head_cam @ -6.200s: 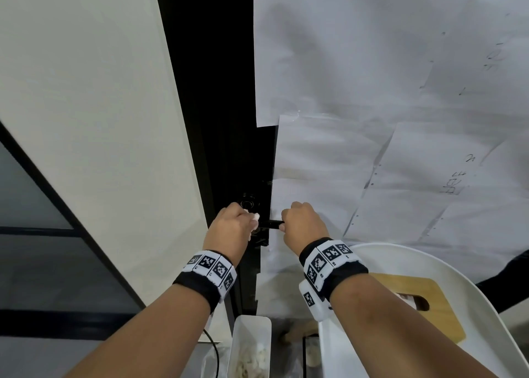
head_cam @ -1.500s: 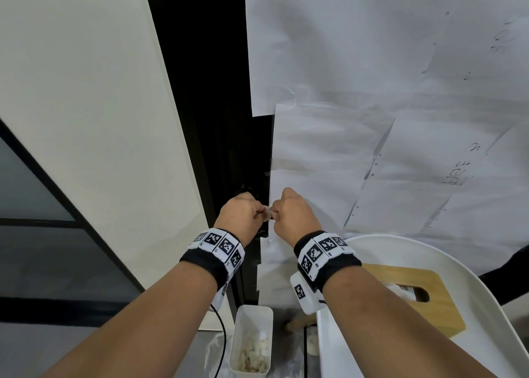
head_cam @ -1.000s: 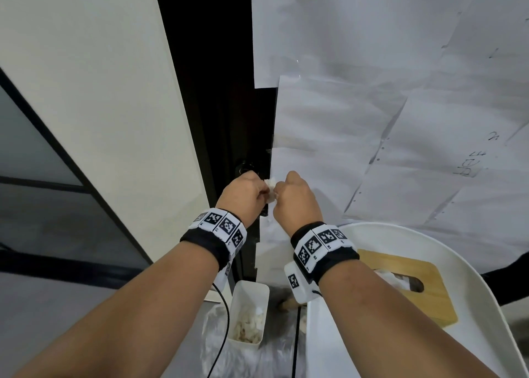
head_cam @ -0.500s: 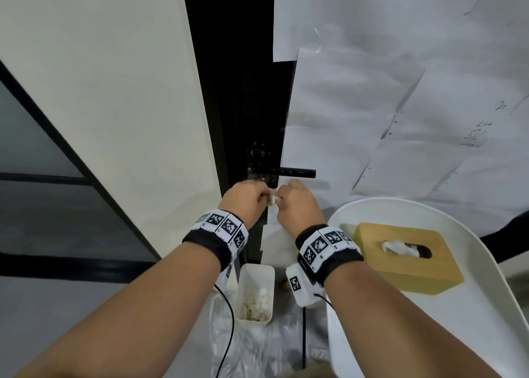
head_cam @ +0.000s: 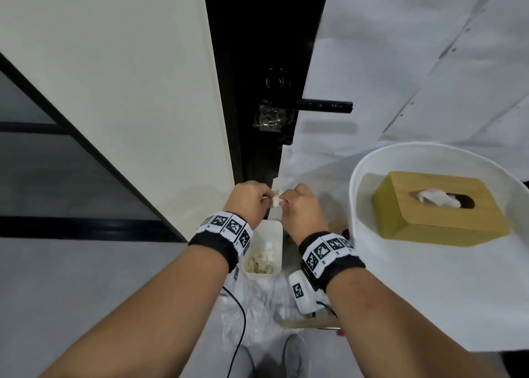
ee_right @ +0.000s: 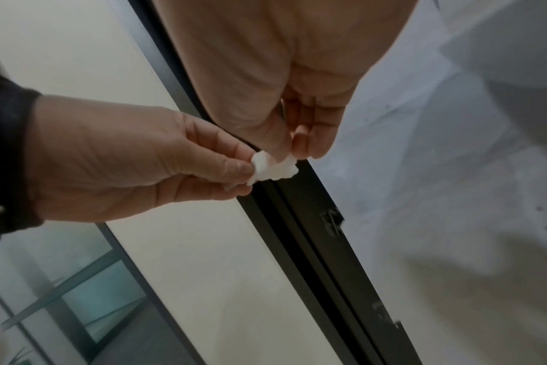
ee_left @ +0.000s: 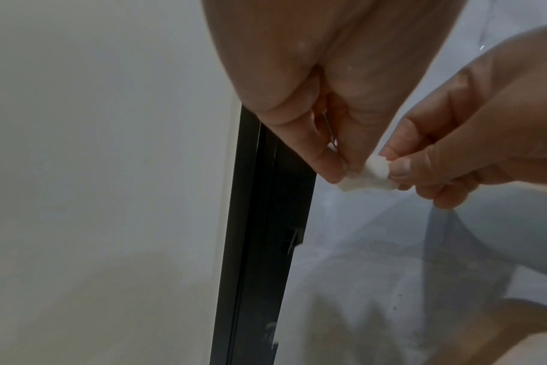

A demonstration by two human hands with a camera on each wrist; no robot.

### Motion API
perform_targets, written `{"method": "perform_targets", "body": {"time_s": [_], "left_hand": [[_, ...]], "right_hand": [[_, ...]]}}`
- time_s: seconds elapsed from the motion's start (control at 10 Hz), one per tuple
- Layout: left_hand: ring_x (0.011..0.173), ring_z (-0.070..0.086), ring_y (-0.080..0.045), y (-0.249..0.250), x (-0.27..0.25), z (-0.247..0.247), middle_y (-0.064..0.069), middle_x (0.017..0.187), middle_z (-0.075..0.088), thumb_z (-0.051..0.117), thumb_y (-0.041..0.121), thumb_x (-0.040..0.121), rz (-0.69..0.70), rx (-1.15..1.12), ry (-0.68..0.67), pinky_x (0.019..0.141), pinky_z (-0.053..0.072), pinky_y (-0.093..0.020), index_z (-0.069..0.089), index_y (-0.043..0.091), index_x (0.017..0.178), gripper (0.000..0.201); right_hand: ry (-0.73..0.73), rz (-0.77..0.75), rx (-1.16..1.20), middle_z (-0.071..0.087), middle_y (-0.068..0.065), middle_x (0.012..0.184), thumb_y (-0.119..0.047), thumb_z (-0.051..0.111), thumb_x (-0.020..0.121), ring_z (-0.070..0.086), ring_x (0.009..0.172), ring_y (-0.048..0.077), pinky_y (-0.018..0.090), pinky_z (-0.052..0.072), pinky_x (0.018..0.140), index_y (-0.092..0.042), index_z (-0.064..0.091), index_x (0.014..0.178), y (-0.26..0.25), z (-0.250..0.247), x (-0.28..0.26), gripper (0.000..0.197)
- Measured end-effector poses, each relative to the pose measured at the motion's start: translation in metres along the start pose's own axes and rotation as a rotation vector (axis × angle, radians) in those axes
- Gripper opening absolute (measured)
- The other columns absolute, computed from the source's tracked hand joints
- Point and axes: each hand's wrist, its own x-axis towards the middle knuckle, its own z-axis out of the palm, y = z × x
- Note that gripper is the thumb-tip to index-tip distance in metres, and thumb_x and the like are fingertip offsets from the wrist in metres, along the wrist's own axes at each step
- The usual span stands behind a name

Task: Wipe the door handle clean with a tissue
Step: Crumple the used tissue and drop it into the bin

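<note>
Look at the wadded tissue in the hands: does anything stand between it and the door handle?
Nothing visible does. Both hands pinch the tissue well below the door handle, with only open air and bare door edge between them.

A small crumpled white tissue (head_cam: pixel 275 201) is held below the black, horizontal door handle (head_cam: pixel 323 105), well apart from it.

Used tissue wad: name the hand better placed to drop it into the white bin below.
Left, probably. Both hands pinch the tissue wad, but the left hand hangs nearly over the white bin; the right hand sits further right.
</note>
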Motion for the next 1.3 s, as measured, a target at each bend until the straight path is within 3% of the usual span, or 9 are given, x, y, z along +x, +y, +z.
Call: {"method": "perform_targets", "body": {"time_s": [0.3, 0.4, 0.5, 0.7, 0.9, 1.0, 1.1, 1.2, 1.3], "left_hand": [[0.091, 0.063, -0.022, -0.069, -0.008, 0.091, -0.009, 0.107, 0.064, 0.056, 0.007, 0.087, -0.155, 0.008, -0.006, 0.075, 0.035, -0.011, 0.074, 0.014, 0.101, 0.024], [0.089, 0.063, -0.022, -0.090, -0.008, 0.115, -0.007, 0.107, 0.064, 0.057, 0.014, 0.088, -0.214, 0.039, -0.052, 0.074, 0.039, -0.016, 0.074, 0.018, 0.102, 0.023], [0.089, 0.064, -0.022, -0.105, -0.008, 0.134, -0.004, 0.102, 0.068, 0.059, 0.017, 0.086, -0.258, 0.025, -0.063, 0.080, 0.051, -0.028, 0.073, 0.022, 0.098, 0.020], [0.092, 0.066, -0.020, -0.135, -0.010, 0.177, -0.001, 0.096, 0.073, 0.061, 0.014, 0.084, -0.344, 0.008, -0.106, 0.080, 0.052, -0.025, 0.073, 0.019, 0.094, 0.016], [0.095, 0.066, -0.021, -0.155, -0.011, 0.198, -0.001, 0.100, 0.073, 0.051, 0.008, 0.088, -0.342, 0.073, -0.171, 0.074, 0.045, -0.019, 0.075, 0.016, 0.099, 0.028], [0.095, 0.065, -0.022, -0.163, -0.008, 0.204, -0.003, 0.101, 0.073, 0.050, 0.006, 0.087, -0.350, 0.076, -0.196, 0.076, 0.048, -0.022, 0.075, 0.017, 0.097, 0.030], [0.108, 0.061, -0.023, -0.171, -0.002, 0.210, -0.006, 0.117, 0.067, 0.049, 0.006, 0.089, -0.354, 0.106, -0.233, 0.087, 0.048, -0.024, 0.071, 0.017, 0.111, 0.032], [0.128, 0.048, -0.022, -0.174, 0.001, 0.209, -0.005, 0.141, 0.049, 0.054, 0.001, 0.088, -0.391, 0.151, -0.303, 0.106, 0.039, -0.027, 0.055, 0.017, 0.131, 0.046], [0.130, 0.047, -0.023, -0.178, 0.006, 0.208, -0.006, 0.144, 0.046, 0.056, 0.002, 0.088, -0.443, 0.159, -0.305, 0.106, 0.038, -0.027, 0.048, 0.018, 0.138, 0.053]], "right_hand": [[-0.128, 0.109, 0.037, 0.054, 0.014, 0.103, 0.003, 0.051, 0.083, 0.055, 0.074, 0.028, 0.025, 0.043, 0.072, -0.005, 0.067, 0.095, 0.042, 0.089, -0.013, 0.021], [-0.161, 0.145, 0.045, 0.054, 0.016, 0.107, 0.002, 0.050, 0.085, 0.060, 0.081, 0.033, 0.031, 0.048, 0.077, -0.003, 0.066, 0.099, 0.056, 0.118, -0.015, 0.022], [-0.184, 0.163, 0.054, 0.056, 0.017, 0.110, -0.001, 0.049, 0.086, 0.059, 0.091, 0.035, 0.032, 0.044, 0.077, -0.004, 0.061, 0.102, 0.070, 0.142, -0.018, 0.021], [-0.245, 0.202, 0.053, 0.056, 0.022, 0.113, 0.004, 0.050, 0.082, 0.056, 0.101, 0.037, 0.034, 0.043, 0.082, 0.004, 0.056, 0.104, 0.093, 0.184, -0.022, 0.023], [-0.306, 0.222, 0.030, 0.057, 0.022, 0.113, 0.007, 0.051, 0.079, 0.056, 0.103, 0.037, 0.032, 0.044, 0.082, 0.005, 0.059, 0.103, 0.105, 0.211, -0.022, 0.026], [-0.317, 0.238, 0.029, 0.058, 0.021, 0.112, 0.008, 0.050, 0.078, 0.057, 0.102, 0.037, 0.032, 0.045, 0.081, 0.004, 0.060, 0.102, 0.107, 0.220, -0.020, 0.027], [-0.347, 0.257, 0.021, 0.056, 0.020, 0.116, 0.007, 0.050, 0.080, 0.057, 0.105, 0.036, 0.032, 0.045, 0.084, 0.003, 0.060, 0.107, 0.110, 0.228, -0.015, 0.030], [-0.425, 0.270, -0.013, 0.052, 0.018, 0.125, 0.004, 0.050, 0.084, 0.056, 0.111, 0.035, 0.034, 0.046, 0.092, 0.000, 0.057, 0.119, 0.109, 0.227, -0.012, 0.036], [-0.425, 0.286, -0.013, 0.050, 0.017, 0.128, 0.003, 0.051, 0.084, 0.056, 0.112, 0.033, 0.035, 0.047, 0.096, -0.001, 0.054, 0.123, 0.111, 0.229, -0.009, 0.039]]}}
